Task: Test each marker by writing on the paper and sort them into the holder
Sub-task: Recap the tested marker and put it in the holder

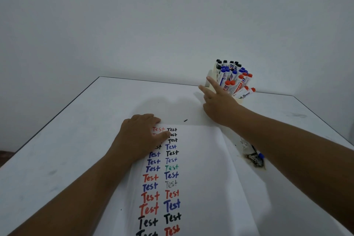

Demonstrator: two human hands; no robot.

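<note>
A white sheet of paper (203, 178) lies on the table, covered with two columns of the word "Test" in red, blue, black and green. My left hand (139, 136) rests flat on the paper's top left corner, fingers curled loosely, holding nothing. My right hand (218, 105) reaches toward the cream holder (209, 77) at the back right, fingers spread and empty, just in front of it. The holder is packed with several markers (232, 77) with black, blue and red caps. A blue-capped marker (260, 156) lies partly hidden under my right forearm.
The white table (76, 130) ends at a dark far edge, with a plain wall behind. A small black speck (185, 120) lies just beyond the paper. A stained, worn patch (254, 159) marks the table right of the paper.
</note>
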